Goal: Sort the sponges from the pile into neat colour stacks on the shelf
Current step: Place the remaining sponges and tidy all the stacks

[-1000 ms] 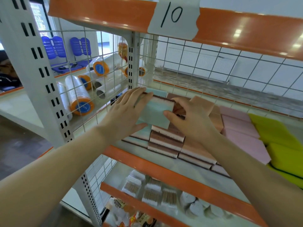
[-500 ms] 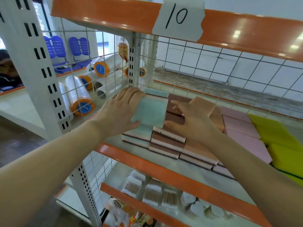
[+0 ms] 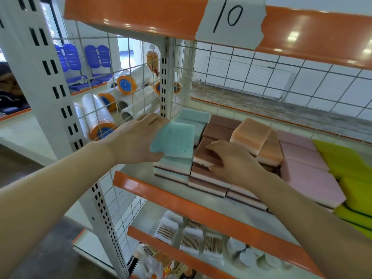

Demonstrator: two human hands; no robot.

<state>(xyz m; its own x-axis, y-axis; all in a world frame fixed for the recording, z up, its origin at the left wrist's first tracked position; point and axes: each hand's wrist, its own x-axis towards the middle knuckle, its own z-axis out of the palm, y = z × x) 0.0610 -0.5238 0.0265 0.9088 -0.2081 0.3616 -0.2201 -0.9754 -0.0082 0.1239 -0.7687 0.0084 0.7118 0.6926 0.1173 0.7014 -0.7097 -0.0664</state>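
A person's two bare arms reach into a metal shelf [image 3: 177,195] with orange edging. The left hand [image 3: 136,141] grips a teal sponge [image 3: 174,140] by its left edge, fingers behind and thumb below, holding it tilted just above the teal stack [image 3: 173,168] at the shelf's front left. More teal sponges [image 3: 193,117] lie at about 1 o'clock from it, towards the back. At 3 o'clock from the held sponge, the right hand [image 3: 233,162] rests on the brown stack [image 3: 205,158], fingers bent over a sponge's edge; whether it is lifting or only steadying cannot be told. Further along at 3 o'clock sit orange sponges [image 3: 251,135], one askew on top, then pink sponges [image 3: 308,166] and yellow-green sponges [image 3: 350,164].

The sponge looks light, soft and compressible, with a darker scouring layer on one face, so it should bend if pinched at a corner. Gripping across the short sides, thumb opposite fingers, would likely keep it flat for setting down squarely.
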